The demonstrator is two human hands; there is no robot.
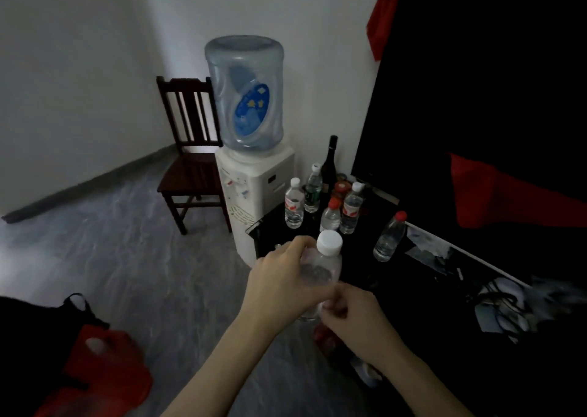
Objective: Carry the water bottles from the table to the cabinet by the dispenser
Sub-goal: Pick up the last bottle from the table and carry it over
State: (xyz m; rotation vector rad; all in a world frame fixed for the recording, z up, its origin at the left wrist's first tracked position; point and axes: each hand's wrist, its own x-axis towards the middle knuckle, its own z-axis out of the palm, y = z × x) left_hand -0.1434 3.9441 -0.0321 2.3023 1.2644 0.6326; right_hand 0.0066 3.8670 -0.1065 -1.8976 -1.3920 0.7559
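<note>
A clear water bottle with a white cap (pixel 328 251) is upright in front of me, just before the near edge of the black cabinet (pixel 422 308). My left hand (pixel 282 283) wraps its body. My right hand (pixel 352 311) pinches its lower part; a red shape shows under that hand, too dark to identify. Several more water bottles stand on the cabinet: a white-capped one (pixel 293 205), a green-labelled one (pixel 313 189), two red-labelled ones (pixel 330 214) (pixel 352 208) and a red-capped one (pixel 390 237) further right.
A white water dispenser (pixel 257 191) with a large blue jug (pixel 246 94) stands left of the cabinet. A dark wooden chair (pixel 190 159) sits behind it. A dark glass bottle (pixel 330 162) stands at the wall. A black screen (pixel 476 82) fills the right. A red bag (pixel 104 375) lies low left.
</note>
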